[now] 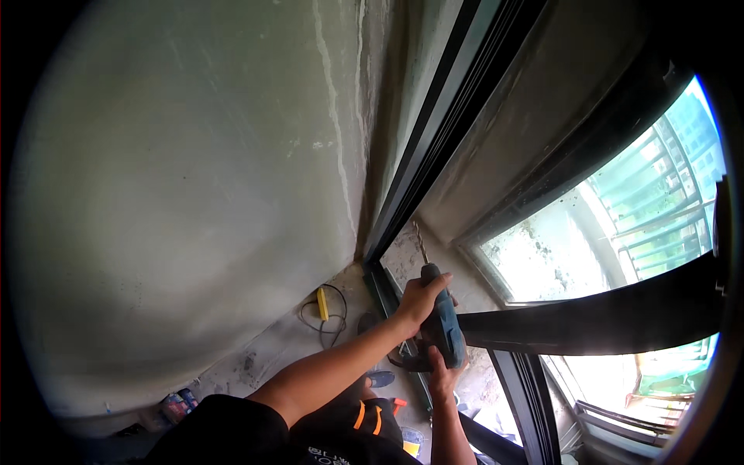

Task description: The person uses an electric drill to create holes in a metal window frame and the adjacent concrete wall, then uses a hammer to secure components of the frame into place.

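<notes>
A dark blue-green hammer drill (442, 324) is held in both hands, its long drill bit (420, 241) pointing away from me beside the wall of the window opening. My left hand (419, 301) wraps round the drill's front part, just behind the chuck. At the rear end, my right hand (445, 375) grips the tool, with part of its fingers hidden behind the body. The bit's tip appears close to the wall base; I cannot tell whether it touches.
A tall dark metal frame (434, 116) runs beside the bare plastered wall (194, 170). A dark frame bar (589, 329) stretches right of the drill. On the floor lie a yellow tool (322, 304) with a black cable and a red-handled item (398, 405). A railing shows outside.
</notes>
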Demonstrator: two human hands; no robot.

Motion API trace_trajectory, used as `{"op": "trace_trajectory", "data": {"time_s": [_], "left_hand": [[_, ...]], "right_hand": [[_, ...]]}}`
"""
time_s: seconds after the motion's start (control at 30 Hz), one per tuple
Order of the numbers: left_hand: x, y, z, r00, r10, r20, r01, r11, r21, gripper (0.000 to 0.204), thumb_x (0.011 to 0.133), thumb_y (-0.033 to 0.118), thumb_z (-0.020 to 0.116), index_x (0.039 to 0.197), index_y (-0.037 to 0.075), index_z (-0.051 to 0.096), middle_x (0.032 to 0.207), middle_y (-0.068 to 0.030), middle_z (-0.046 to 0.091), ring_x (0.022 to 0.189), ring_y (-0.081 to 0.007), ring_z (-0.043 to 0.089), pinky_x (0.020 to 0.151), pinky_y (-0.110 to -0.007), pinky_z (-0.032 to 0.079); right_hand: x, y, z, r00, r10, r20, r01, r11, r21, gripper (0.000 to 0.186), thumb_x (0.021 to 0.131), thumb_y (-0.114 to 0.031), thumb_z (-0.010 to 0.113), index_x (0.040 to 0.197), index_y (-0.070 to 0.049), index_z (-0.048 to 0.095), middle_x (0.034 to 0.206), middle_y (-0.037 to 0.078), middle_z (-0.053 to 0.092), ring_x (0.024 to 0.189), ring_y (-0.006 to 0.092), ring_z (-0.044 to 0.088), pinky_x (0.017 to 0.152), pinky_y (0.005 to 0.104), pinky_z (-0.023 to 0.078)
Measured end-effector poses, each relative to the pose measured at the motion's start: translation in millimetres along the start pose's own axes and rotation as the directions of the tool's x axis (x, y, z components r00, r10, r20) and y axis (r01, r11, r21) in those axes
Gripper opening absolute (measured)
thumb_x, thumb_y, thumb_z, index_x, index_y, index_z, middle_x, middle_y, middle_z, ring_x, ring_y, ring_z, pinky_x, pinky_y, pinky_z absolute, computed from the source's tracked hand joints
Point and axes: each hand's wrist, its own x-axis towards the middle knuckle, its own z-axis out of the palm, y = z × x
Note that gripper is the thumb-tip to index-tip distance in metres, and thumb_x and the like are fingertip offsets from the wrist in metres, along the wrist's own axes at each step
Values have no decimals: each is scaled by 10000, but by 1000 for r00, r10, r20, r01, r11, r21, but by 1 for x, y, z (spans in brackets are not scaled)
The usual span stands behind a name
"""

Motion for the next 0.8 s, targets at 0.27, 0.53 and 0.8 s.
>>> {"op": "trace_trajectory", "data": {"time_s": [0.27,0.53,0.8], "left_hand": [[67,6,-3,996,-61,-63,62,998,7,411,1004,437,741,884,49,680,817,-135,769,684,-196,718,685,-351,590],[80,72,25,997,-21,-68,18,998,-53,439,994,464,739,903,40,668,826,-139,758,701,-211,722,689,-359,591],[76,117,57,998,56,-5,-56,994,-91,442,994,494,762,942,63,678,845,-116,756,723,-187,711,714,-356,582]], "right_hand": [[60,7,10,979,203,25,-204,978,35,731,860,-276,859,1428,79,569,1214,128,729,1092,203,699,982,345,548],[113,-25,18,997,70,19,-69,997,-45,756,827,-328,879,1405,79,609,1219,112,721,1116,182,663,1042,318,503],[138,-71,24,996,51,68,-56,996,71,672,861,-201,803,1425,82,570,1082,116,747,893,187,751,847,308,588]]}}
